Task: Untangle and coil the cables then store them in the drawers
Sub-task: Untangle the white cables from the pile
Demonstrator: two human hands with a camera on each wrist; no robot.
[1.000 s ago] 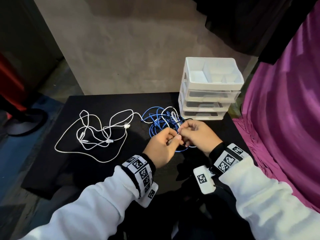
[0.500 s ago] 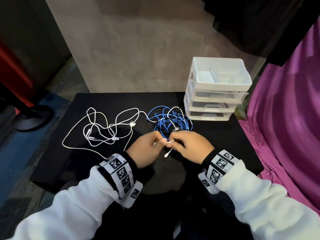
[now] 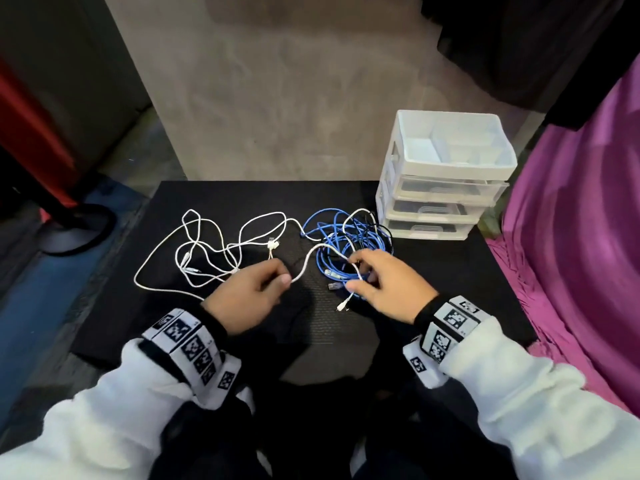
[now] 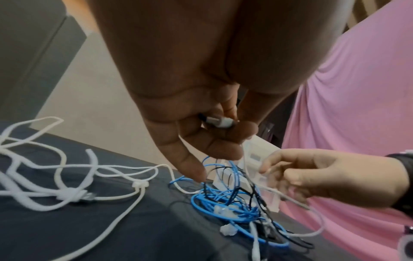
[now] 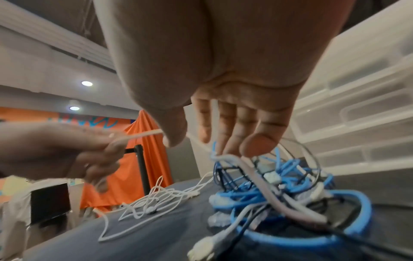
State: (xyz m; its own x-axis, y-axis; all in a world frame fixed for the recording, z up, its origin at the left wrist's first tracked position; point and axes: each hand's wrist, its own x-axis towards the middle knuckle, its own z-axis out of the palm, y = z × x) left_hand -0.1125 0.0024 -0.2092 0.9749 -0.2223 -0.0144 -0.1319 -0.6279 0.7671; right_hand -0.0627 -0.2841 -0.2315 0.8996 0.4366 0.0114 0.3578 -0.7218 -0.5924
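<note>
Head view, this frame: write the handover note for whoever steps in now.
Left hand pinches a white cable near its plug end. Right hand pinches the same cable where it runs into the blue cable tangle, with a thin black cable mixed in. More white cable lies loose to the left on the black table. The drawer unit stands at the back right, drawers shut.
Done: nothing coiled or stored.
Left: free the white cable, separate the blue and black ones, coil each, store them.

The head view looks steeply down on the black table [image 3: 221, 202], while each close wrist view looks along its palm at the shared blue cable tangle [image 3: 341, 244] [image 4: 225, 203] [image 5: 290, 185].
</note>
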